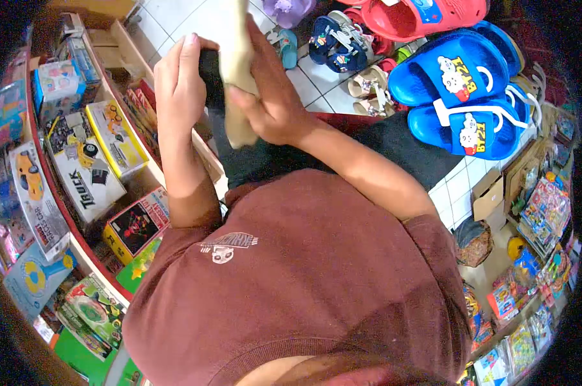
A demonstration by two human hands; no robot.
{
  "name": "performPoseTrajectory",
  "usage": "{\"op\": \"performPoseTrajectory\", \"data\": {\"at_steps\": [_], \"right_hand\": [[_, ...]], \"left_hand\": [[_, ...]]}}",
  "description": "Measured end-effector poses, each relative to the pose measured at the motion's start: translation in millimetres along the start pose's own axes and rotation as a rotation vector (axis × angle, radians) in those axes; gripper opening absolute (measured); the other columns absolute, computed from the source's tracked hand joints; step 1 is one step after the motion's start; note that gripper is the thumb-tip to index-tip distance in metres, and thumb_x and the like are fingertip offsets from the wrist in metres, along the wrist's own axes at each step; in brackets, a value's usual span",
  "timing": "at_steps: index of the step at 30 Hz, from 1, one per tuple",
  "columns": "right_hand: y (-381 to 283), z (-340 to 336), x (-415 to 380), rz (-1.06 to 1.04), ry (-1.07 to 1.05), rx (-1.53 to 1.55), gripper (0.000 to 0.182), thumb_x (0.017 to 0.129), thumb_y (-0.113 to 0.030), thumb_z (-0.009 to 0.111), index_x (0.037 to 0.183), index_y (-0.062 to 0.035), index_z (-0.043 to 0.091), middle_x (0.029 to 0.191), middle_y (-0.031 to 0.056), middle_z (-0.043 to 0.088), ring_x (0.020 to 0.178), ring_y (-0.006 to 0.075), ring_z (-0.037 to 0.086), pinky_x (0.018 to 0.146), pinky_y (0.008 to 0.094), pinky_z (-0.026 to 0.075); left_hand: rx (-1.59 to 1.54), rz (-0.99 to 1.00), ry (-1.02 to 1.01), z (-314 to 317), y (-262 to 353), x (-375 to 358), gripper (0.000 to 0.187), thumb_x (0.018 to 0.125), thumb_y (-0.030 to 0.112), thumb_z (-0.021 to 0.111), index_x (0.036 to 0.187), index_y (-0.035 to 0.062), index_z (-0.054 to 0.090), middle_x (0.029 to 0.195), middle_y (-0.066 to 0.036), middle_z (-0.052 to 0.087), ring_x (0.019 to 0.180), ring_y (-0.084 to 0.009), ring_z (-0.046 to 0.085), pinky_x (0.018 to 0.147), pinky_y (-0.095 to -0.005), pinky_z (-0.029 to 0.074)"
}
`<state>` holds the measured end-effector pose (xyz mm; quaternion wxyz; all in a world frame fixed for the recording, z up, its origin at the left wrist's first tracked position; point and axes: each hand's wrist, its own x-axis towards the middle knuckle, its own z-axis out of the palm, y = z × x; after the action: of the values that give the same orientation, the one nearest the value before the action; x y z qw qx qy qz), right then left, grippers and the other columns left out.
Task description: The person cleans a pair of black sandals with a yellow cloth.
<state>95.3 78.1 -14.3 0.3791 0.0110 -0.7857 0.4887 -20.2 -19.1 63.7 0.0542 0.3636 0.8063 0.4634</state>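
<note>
A long, pale cream cloth-like piece [238, 61] hangs upright in front of my body, slightly blurred. My right hand [275, 96] grips it from the right, thumb across its near face and fingers along its far edge. On the other side, my left hand [180, 87] is raised with bent fingers reaching to the cloth's left edge; those fingertips are partly hidden. Below and behind the cloth show my dark trousers [252, 164]. My maroon shirt [304, 257] fills the lower middle.
Shelves on the left hold boxed toys, including a truck box [82, 164] and a car box [36, 193]. Blue slippers [432, 77], a red slipper [394, 19] and navy sandals [339, 42] are at upper right. White floor tiles [175, 16] lie ahead; packaged toys [542, 212] stand right.
</note>
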Motion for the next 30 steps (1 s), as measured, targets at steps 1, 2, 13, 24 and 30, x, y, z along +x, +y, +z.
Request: {"op": "performPoseTrajectory", "data": {"at_steps": [1, 2, 13, 24, 30], "right_hand": [[0.3, 5.9, 0.8, -0.036, -0.033, -0.003, 0.073, 0.093, -0.02, 0.057, 0.15, 0.0087, 0.022, 0.159, 0.0281, 0.016, 0.147, 0.0428, 0.019, 0.119, 0.0472, 0.018], [0.1, 12.4, 1.9, -0.073, -0.062, -0.007, 0.077, 0.092, -0.02, 0.059, 0.15, 0.0095, 0.019, 0.159, 0.0287, 0.015, 0.147, 0.0434, 0.018, 0.119, 0.0478, 0.017], [17.5, -27.9, -55.0, 0.215, -0.239, 0.123, 0.067, 0.092, -0.013, 0.058, 0.15, 0.0017, 0.027, 0.156, 0.0296, 0.022, 0.144, 0.0481, 0.022, 0.119, 0.0507, 0.021], [6.2, -2.4, -55.8, -0.01, -0.436, -0.309, 0.079, 0.089, -0.018, 0.062, 0.15, 0.009, 0.021, 0.158, 0.0312, 0.014, 0.149, 0.0428, 0.014, 0.122, 0.0469, 0.014], [-3.5, -53.7, -54.0, 0.236, -0.578, -0.085, 0.07, 0.091, -0.014, 0.059, 0.15, 0.0047, 0.027, 0.159, 0.0252, 0.02, 0.148, 0.0377, 0.022, 0.12, 0.0423, 0.023]], "left_hand": [[-0.041, 0.01, -0.008, 0.4, -0.7, -0.4, 0.045, 0.104, 0.03, 0.041, 0.088, -0.004, 0.065, 0.071, -0.015, 0.06, 0.065, -0.0206, 0.052, 0.064, -0.0358, 0.043], [-0.078, -0.027, -0.034, -0.2, 2.6, -0.9, 0.048, 0.105, 0.032, 0.037, 0.089, -0.0049, 0.063, 0.072, -0.015, 0.06, 0.066, -0.02, 0.051, 0.065, -0.0359, 0.043], [0.02, -0.139, -0.082, -17.9, -28.1, 10.5, 0.072, 0.106, 0.048, 0.018, 0.091, -0.0025, 0.067, 0.075, -0.01, 0.066, 0.072, -0.0204, 0.06, 0.072, -0.0331, 0.047], [-0.025, -0.102, -0.128, -16.2, -36.4, 7.7, 0.074, 0.106, 0.052, 0.019, 0.092, -0.0035, 0.065, 0.071, -0.014, 0.062, 0.069, -0.0218, 0.055, 0.07, -0.0364, 0.045], [0.27, -0.025, -0.012, -14.3, -20.9, 10.6, 0.05, 0.104, 0.037, 0.041, 0.086, -0.0039, 0.065, 0.065, -0.018, 0.057, 0.062, -0.0265, 0.054, 0.064, -0.0387, 0.045]]}}
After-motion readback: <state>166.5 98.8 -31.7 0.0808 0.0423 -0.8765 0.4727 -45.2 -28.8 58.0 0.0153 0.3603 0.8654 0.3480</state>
